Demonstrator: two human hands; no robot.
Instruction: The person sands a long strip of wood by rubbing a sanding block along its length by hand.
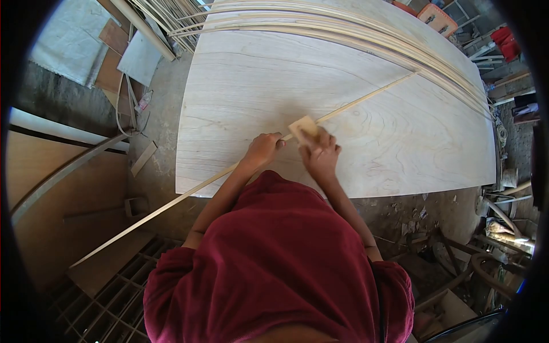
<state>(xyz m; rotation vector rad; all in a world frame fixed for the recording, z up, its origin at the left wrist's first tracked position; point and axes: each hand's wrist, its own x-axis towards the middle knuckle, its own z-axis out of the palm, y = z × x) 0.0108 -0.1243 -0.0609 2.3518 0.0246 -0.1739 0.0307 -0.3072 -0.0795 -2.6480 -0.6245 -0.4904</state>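
Observation:
A long thin wooden strip (366,99) runs diagonally across the pale plywood sheet (246,86), its lower end sticking out past the sheet's near edge to the left. My left hand (264,150) is closed around the strip near that edge. Just to the right, my right hand (321,151) grips a tan, roughly square piece of sandpaper (303,127) that lies over the strip. Slight blur covers the right fingers, and the strip under the sandpaper is hidden. The strip's far end reaches the bundle of similar strips.
Several thin strips (343,35) lie in a curved-looking bundle across the sheet's far side. More sticks (166,17) stack at the far left. Boards (68,188) lean on the left, a metal grid (114,297) sits below, and clutter with curved wooden parts (486,268) fills the right.

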